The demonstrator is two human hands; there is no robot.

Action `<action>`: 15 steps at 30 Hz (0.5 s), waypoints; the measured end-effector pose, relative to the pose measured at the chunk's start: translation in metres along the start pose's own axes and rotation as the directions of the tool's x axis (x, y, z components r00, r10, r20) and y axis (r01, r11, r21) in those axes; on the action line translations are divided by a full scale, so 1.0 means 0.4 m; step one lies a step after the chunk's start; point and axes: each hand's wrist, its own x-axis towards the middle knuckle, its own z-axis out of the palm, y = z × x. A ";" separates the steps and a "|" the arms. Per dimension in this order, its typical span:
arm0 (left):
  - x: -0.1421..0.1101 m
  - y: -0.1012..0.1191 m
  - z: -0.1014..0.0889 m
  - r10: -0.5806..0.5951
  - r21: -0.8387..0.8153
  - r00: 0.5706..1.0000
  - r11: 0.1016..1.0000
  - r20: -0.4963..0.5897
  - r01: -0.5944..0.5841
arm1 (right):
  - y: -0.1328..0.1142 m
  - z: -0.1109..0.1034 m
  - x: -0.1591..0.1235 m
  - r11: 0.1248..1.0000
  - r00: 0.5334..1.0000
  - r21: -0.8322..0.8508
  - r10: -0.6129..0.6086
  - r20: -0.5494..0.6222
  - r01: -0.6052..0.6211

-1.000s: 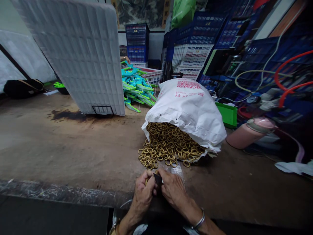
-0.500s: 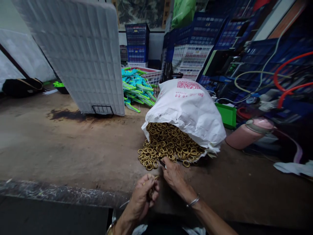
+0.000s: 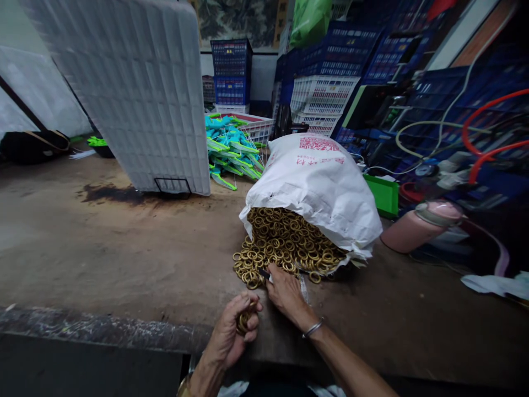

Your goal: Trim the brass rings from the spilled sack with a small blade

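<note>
A heap of brass rings [image 3: 285, 245] spills from the mouth of a white woven sack [image 3: 318, 184] lying on the worn table [image 3: 124, 259]. My left hand [image 3: 235, 331] is curled near the table's front edge, with several brass rings held in its fingers. My right hand [image 3: 283, 292] reaches to the near edge of the heap. It pinches a small dark tool [image 3: 264, 273] whose tip points at the rings. A metal bangle sits on my right wrist.
A large grey quilted panel [image 3: 136, 94] stands at the back left. Teal and green items [image 3: 229, 146] are piled behind the sack, beside a white crate. Blue crates [image 3: 347, 49], hoses [image 3: 475, 129], a green box [image 3: 384, 193] and a pink flask [image 3: 417, 226] crowd the right.
My right hand has left my left hand and moved forward to the edge of the ring heap with the dark tool. The left hand stays curled on rings, slightly lower.
</note>
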 end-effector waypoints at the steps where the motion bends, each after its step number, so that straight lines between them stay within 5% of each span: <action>1: 0.001 0.001 -0.003 -0.005 -0.021 1.000 1.000 -0.004 0.005 | 0.006 0.003 -0.003 1.000 1.000 0.014 -0.010 -0.018 0.010; 8: 0.013 0.003 -0.008 0.002 -0.045 0.998 0.999 -0.058 -0.005 | 0.009 -0.016 -0.028 0.924 0.998 0.377 -0.039 -0.054 0.057; 15: 0.033 -0.027 0.023 0.172 0.320 0.962 0.942 -0.211 -0.098 | -0.039 -0.048 -0.055 0.718 0.995 0.694 0.100 -0.027 -0.053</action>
